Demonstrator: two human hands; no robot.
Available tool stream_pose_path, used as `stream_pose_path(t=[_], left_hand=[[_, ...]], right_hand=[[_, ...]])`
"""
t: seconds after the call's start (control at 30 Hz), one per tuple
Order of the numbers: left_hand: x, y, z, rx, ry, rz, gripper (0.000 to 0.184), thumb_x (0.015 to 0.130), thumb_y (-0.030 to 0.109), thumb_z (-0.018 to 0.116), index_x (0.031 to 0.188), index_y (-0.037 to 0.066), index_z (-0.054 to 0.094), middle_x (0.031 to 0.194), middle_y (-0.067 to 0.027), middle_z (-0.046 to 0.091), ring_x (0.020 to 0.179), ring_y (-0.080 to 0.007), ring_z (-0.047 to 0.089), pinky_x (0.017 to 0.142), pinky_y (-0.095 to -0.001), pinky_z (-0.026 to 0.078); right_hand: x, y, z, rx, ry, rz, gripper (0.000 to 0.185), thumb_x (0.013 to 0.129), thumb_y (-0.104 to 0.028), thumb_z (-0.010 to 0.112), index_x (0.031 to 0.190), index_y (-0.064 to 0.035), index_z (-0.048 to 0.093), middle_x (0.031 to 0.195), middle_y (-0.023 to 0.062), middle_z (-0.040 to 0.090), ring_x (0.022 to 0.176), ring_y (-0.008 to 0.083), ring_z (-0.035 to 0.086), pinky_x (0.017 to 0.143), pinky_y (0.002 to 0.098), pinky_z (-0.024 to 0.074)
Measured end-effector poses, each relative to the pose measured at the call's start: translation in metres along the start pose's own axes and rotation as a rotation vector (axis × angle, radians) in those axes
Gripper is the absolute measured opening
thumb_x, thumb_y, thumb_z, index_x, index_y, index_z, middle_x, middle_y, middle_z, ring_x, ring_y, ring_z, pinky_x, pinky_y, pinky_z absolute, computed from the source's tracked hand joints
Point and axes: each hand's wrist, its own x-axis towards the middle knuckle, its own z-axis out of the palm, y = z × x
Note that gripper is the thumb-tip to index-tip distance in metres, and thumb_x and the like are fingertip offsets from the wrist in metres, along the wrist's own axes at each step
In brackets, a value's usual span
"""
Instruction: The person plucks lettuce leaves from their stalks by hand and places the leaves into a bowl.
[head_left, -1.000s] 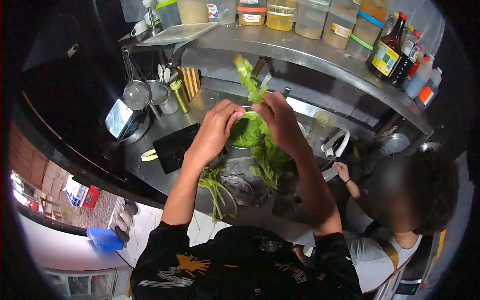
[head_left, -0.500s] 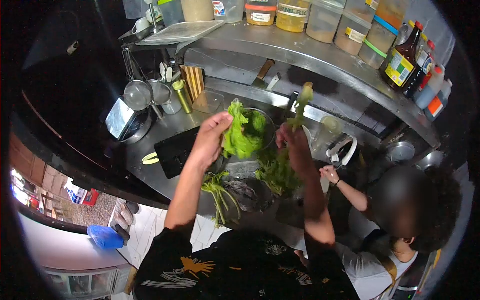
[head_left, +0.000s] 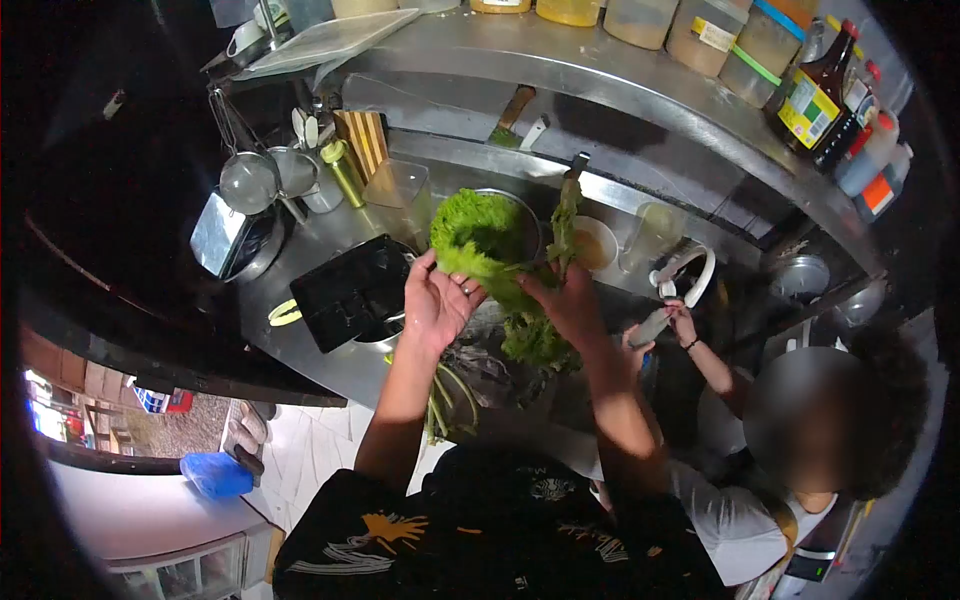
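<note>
My left hand is palm up with its fingers stretched out, touching the lower edge of the bright green lettuce. That lettuce lies in and over a round metal bowl. My right hand is closed around a long lettuce leaf that stands upright above the fist. Loose green leaf also stretches between both hands. Below my right hand is more frilly lettuce. Dark, wilted-looking leaves and pale green stalks lie nearer my body.
A black tray sits left, near strainers and a clear container. Behind the bowl, a knife rests by the wall. A co-worker's hands hold a pale object at right. A steel shelf with tubs overhangs the counter.
My left hand has lowered from the raised lettuce piece and turned palm up. The right hand's leaf has moved down and left. The co-worker's hands now hold a pale object. My view has tilted down.
</note>
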Motion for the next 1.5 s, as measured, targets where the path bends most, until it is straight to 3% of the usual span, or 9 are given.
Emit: stream_pose_path(t=[0.1, 0.27, 0.53, 0.77, 1.03, 1.13, 1.23, 1.33, 1.5], left_hand=[[-0.006, 0.003, 0.023, 0.319, 0.341, -0.019, 0.063, 0.100, 0.060, 0.048, 0.120, 0.003, 0.067, 0.103, -0.0053, 0.069, 0.090, -0.0192, 0.068, 0.083, -0.0361, 0.058], [-0.003, 0.021, -0.026, 1.345, 0.085, -0.207, 0.030, 0.096, 0.027, 0.073, 0.114, 0.004, 0.072, 0.099, -0.0031, 0.070, 0.093, -0.0107, 0.063, 0.081, -0.0289, 0.051], [0.027, -0.022, -0.054, 1.593, -0.319, -0.148, 0.022, 0.087, 0.007, 0.070, 0.108, 0.000, 0.070, 0.086, -0.0034, 0.070, 0.080, -0.0119, 0.063, 0.073, -0.0314, 0.052], [0.086, -0.034, -0.100, 1.329, 0.095, -0.022, 0.023, 0.080, -0.001, 0.072, 0.104, -0.001, 0.072, 0.088, -0.0043, 0.073, 0.078, -0.0112, 0.067, 0.071, -0.0299, 0.054], [0.229, -0.030, -0.171, 1.133, 0.408, 0.247, 0.027, 0.078, 0.002, 0.079, 0.103, -0.003, 0.072, 0.088, -0.0102, 0.076, 0.075, -0.0219, 0.073, 0.066, -0.0360, 0.057], [0.245, -0.041, -0.187, 1.791, 0.558, 0.469, 0.030, 0.073, 0.008, 0.085, 0.098, -0.003, 0.070, 0.084, -0.0177, 0.074, 0.072, -0.0359, 0.072, 0.068, -0.0435, 0.058], [0.245, -0.041, -0.189, 1.854, 0.520, 0.528, 0.037, 0.073, 0.015, 0.087, 0.100, -0.002, 0.067, 0.091, -0.0228, 0.070, 0.079, -0.0445, 0.069, 0.073, -0.0478, 0.056], [0.193, -0.050, -0.109, 1.812, 0.657, 0.655, 0.036, 0.077, 0.014, 0.082, 0.106, 0.003, 0.065, 0.105, -0.0216, 0.068, 0.092, -0.0425, 0.068, 0.076, -0.0492, 0.055], [0.194, -0.073, -0.188, 2.449, 0.113, 0.552, 0.039, 0.079, 0.012, 0.069, 0.118, 0.012, 0.068, 0.124, -0.0120, 0.064, 0.114, -0.0325, 0.061, 0.089, -0.0455, 0.052]], right_hand=[[0.000, 0.005, -0.002, -0.028, -0.024, 0.009, 0.057, 0.078, -0.035, 0.088, 0.113, -0.0023, 0.057, 0.101, 0.0096, 0.058, 0.094, 0.0236, 0.055, 0.084, 0.0396, 0.0475], [-0.002, 0.021, -0.016, -0.137, -0.187, -0.141, 0.061, 0.075, -0.036, 0.090, 0.113, -0.0024, 0.057, 0.102, 0.0083, 0.059, 0.094, 0.0231, 0.056, 0.085, 0.0394, 0.0478], [-0.010, 0.068, -0.015, -0.159, -0.184, 0.052, 0.073, 0.073, -0.032, 0.092, 0.128, -0.0013, 0.056, 0.116, 0.0112, 0.066, 0.105, 0.0228, 0.063, 0.094, 0.0385, 0.0494], [-0.002, 0.112, -0.047, 0.086, 0.071, 0.258, 0.060, 0.086, -0.012, 0.083, 0.134, 0.0021, 0.049, 0.117, 0.0151, 0.070, 0.095, 0.0197, 0.072, 0.073, 0.0298, 0.0589], [-0.010, 0.136, -0.044, 0.285, 0.147, 0.282, 0.025, 0.095, 0.001, 0.065, 0.116, 0.0069, 0.052, 0.111, 0.0151, 0.069, 0.094, 0.0215, 0.071, 0.081, 0.0351, 0.0596], [-0.017, 0.138, -0.032, 0.496, 0.174, 0.379, 0.018, 0.099, -0.002, 0.060, 0.113, 0.0070, 0.054, 0.104, 0.0139, 0.071, 0.093, 0.0217, 0.070, 0.083, 0.0370, 0.0591], [-0.026, 0.129, -0.033, 0.350, 0.159, 0.362, 0.022, 0.098, -0.013, 0.067, 0.111, 0.0029, 0.057, 0.097, 0.0092, 0.071, 0.093, 0.0182, 0.069, 0.083, 0.0350, 0.0560], [-0.046, 0.135, -0.033, 0.238, 0.120, 0.471, 0.029, 0.094, -0.018, 0.074, 0.113, -0.0012, 0.059, 0.097, 0.0055, 0.069, 0.092, 0.0148, 0.067, 0.078, 0.0333, 0.0539], [-0.054, 0.166, -0.032, 0.227, 0.066, 0.494, 0.035, 0.094, -0.025, 0.075, 0.114, -0.0020, 0.058, 0.099, 0.0041, 0.068, 0.093, 0.0135, 0.065, 0.079, 0.0322, 0.0524]])
